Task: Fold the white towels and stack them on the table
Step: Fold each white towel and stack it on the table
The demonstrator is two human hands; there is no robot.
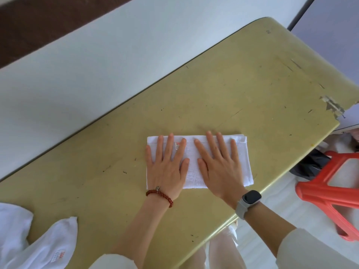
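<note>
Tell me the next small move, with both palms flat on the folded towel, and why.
Probably lift the left hand toward the unfolded towels at the table's near-left corner. The folded towel lies flat and squared under both palms; the right hand can let go.

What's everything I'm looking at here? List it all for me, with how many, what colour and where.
folded towel: one, white, mid-table, under both hands
unfolded towels: a loose heap, count unclear, white, table's near left corner
table: one, scuffed yellow-green, fills the view
stool: one, red plastic, on the floor to the right
bracelet: one, red beads, left wrist
watch: one, dark face with grey strap, right wrist
left hand: flat on the folded towel, fingers straight
right hand: flat on the folded towel, fingers straight
</note>
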